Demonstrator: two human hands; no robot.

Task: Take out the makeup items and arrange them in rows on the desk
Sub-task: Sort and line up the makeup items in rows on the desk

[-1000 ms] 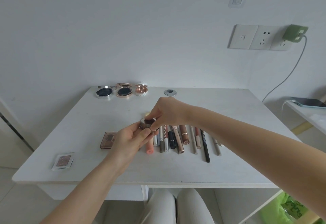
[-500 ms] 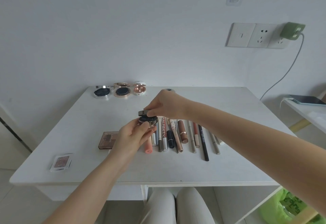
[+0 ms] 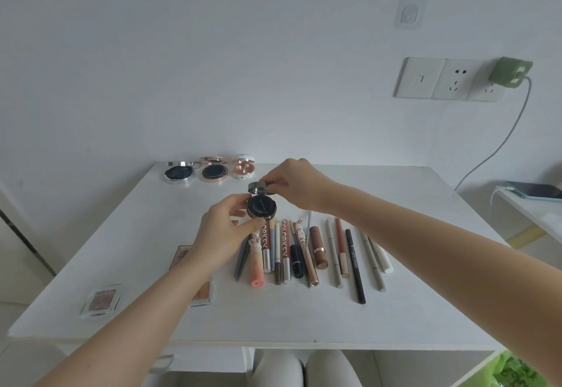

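Observation:
Above the middle of the white desk point(image 3: 395, 198), my left hand point(image 3: 223, 234) grips the base of a round black compact point(image 3: 261, 207). My right hand point(image 3: 289, 179) pinches its lifted lid point(image 3: 258, 187), which stands open. Below the hands lies a row of lipsticks, pencils and tubes point(image 3: 316, 252), side by side. Three open round compacts point(image 3: 211, 170) sit in a line at the desk's far left edge. Two small eyeshadow pans lie at the front left: a clear square one point(image 3: 102, 300) and a brown one point(image 3: 182, 255) partly hidden by my left forearm.
A wall socket panel point(image 3: 447, 79) holds a green charger point(image 3: 511, 71) whose cable runs down to a phone point(image 3: 535, 190) on a side shelf at the right. My knees show under the desk's front edge. A green bag point(image 3: 517, 371) sits at the bottom right.
The compact was closed between both hands a second ago. My right hand has since lifted its lid up and back, and both hands have risen slightly.

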